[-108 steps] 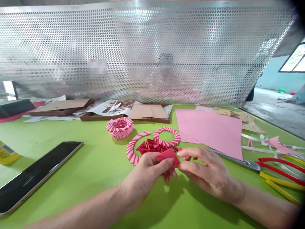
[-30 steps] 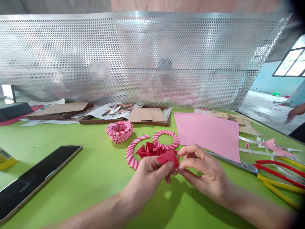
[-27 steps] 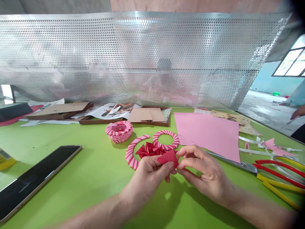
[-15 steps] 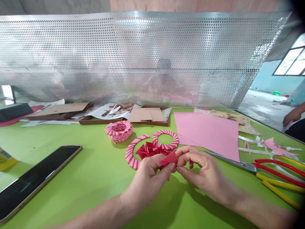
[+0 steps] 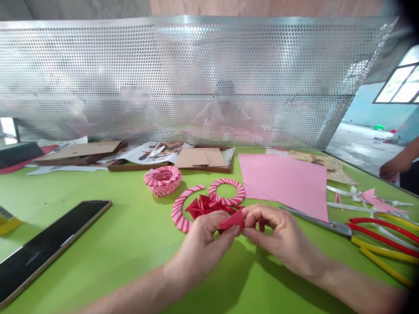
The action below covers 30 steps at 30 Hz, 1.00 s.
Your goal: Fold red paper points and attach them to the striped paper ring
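L hand & R hand pinch a red folded paper triangle between them, held just above the lime-green desk. Fingers of both are curled nearly shut, gripping its edges.

Right by the hands: pile of red paper folds in the curve of a pink-striped open ring, touching a 2nd, closed ring. Striped woven paper basket sits behind them. Pink sheet lies flat to the right, w/ long shears beside it, red & yellow handles at the desk's edge. Black tablet at left. Cardboard in wooden trays along far side.

Perforated metal screen stands behind desk. Far right: concrete floor, pale blue wall, window, co-worker's hand.
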Available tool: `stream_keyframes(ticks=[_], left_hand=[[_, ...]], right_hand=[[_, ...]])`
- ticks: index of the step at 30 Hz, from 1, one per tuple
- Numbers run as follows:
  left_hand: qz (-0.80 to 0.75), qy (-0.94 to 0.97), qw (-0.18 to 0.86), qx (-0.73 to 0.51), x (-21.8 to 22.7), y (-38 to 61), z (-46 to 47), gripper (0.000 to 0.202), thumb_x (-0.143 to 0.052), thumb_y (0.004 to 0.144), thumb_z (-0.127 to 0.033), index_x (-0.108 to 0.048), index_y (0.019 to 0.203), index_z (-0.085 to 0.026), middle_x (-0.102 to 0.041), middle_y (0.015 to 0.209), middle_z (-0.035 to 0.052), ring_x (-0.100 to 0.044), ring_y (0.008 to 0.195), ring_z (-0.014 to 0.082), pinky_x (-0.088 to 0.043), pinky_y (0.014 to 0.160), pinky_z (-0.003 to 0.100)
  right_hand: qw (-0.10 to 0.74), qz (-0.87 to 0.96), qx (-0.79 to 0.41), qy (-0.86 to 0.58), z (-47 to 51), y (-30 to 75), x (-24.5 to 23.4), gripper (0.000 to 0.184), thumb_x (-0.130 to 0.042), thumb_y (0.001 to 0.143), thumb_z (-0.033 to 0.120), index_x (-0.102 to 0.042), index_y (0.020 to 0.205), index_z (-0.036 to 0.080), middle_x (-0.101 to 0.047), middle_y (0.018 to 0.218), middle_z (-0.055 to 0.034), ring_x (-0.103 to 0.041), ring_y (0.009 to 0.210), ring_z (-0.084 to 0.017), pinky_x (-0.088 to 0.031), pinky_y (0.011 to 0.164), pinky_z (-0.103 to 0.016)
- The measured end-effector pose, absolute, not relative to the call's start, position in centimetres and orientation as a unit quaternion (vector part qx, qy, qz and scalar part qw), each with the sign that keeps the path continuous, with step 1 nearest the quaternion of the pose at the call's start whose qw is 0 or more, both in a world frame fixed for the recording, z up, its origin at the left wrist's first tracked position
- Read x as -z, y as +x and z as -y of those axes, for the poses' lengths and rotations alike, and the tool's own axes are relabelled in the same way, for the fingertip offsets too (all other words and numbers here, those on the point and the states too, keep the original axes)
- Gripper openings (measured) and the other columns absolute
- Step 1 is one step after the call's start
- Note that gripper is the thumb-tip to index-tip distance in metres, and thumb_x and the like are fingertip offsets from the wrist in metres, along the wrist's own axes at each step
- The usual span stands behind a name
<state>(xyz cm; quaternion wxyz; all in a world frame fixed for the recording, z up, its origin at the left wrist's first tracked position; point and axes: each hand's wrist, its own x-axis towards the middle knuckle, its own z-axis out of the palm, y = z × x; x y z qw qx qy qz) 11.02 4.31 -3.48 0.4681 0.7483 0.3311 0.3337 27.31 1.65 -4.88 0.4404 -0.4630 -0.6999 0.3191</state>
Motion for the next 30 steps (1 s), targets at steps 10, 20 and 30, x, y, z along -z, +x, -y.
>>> stream_keyframes(ticks=[10,20,30], left_hand=[[-0.298,0.806,0.404,-0.314,3.3,10.6,-4.2,0.018,-0.048,0.078,-0.015,-0.067,0.079,-0.012,-0.057,0.072,0.0052,-0.052,0.067,0.0153,-0.040,0.060,0.022],[-0.370,0.791,0.351,-0.338,2.8,10.7,-4.3,0.018,-0.057,0.071,-0.018,-0.062,0.088,-0.015,-0.062,0.086,0.0052,-0.054,0.080,0.0172,-0.042,0.068,0.023],[-0.386,0.624,0.596,-0.325,3.2,10.5,-5.0,0.019,-0.054,0.074,-0.026,-0.065,0.066,-0.012,-0.061,0.061,0.0022,-0.050,0.059,0.0126,-0.038,0.059,0.024]], right_hand=[[0.402,0.749,-0.310,-0.426,-1.6,27.7,4.7,0.013,-0.051,0.082,0.024,-0.063,0.082,0.019,-0.062,0.073,-0.0002,-0.054,0.065,-0.013,-0.042,0.057,-0.022],[0.362,0.766,-0.252,-0.468,-1.4,27.8,4.1,0.015,-0.051,0.079,0.017,-0.055,0.065,0.016,-0.055,0.060,0.0034,-0.049,0.055,-0.009,-0.036,0.048,-0.019],[0.372,0.745,-0.309,-0.459,-1.6,28.3,3.8,0.020,-0.043,0.084,0.025,-0.061,0.088,0.017,-0.061,0.071,-0.0015,-0.055,0.062,-0.013,-0.045,0.053,-0.022]])
